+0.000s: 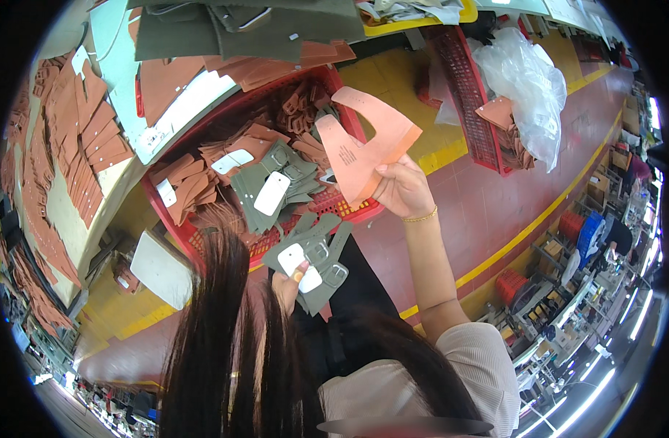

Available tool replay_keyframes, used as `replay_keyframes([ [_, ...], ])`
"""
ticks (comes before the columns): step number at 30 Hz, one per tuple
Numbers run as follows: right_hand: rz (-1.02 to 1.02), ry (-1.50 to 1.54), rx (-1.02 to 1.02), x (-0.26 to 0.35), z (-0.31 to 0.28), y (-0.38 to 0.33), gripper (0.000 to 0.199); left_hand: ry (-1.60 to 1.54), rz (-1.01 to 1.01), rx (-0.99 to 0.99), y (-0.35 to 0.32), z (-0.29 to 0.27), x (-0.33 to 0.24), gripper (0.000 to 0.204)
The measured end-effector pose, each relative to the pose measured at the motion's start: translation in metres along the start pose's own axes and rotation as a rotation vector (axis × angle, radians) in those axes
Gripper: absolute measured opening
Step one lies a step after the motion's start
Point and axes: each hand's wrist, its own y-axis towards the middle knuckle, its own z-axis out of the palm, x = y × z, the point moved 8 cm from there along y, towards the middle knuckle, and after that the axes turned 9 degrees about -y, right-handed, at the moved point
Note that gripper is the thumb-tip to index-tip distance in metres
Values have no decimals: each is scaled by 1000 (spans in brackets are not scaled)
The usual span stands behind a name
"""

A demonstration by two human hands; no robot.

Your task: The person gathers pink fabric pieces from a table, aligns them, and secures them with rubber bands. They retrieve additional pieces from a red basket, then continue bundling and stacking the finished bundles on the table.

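Note:
Held out to the right, a flat orange-brown cut piece (360, 157) with a curved notch is gripped at its lower edge by my right hand (407, 188). Printing marks its pale face. Closer to my body, my left hand (287, 286) is closed on a bundle of grey-green buckled straps (320, 266) with a white tag (299, 267) on top. Strands of hair partly cover that hand. Just beyond both hands stands a red plastic basket (175, 146), filled with orange-brown pieces (185, 182) and another grey-green strap bundle (276, 186) with white tags.
A pale green table (119, 69) with stacked orange-brown and dark green sheets (254, 33) lies beyond the basket. More stacks (82, 128) cover a table at left. A second red basket (466, 95) with clear plastic (528, 87) stands at right. A white board (161, 269) leans near the basket.

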Motion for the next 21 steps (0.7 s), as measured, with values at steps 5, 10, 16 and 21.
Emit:
replay_keyframes([
  [5, -24, 9, 9, 7, 4, -20, 54, -8, -3, 94, 28, 43, -15, 32],
  [10, -39, 51, 57, 14, 3, -41, 53, 73, -14, 170, 75, 59, -12, 34],
  [16, -60, 55, 10, 17, 1, -59, 54, 135, -10, 151, 116, 42, 9, 38],
  [21, -68, 42, -12, 18, 2, -68, 53, 283, 3, 172, 127, 39, -1, 41],
])
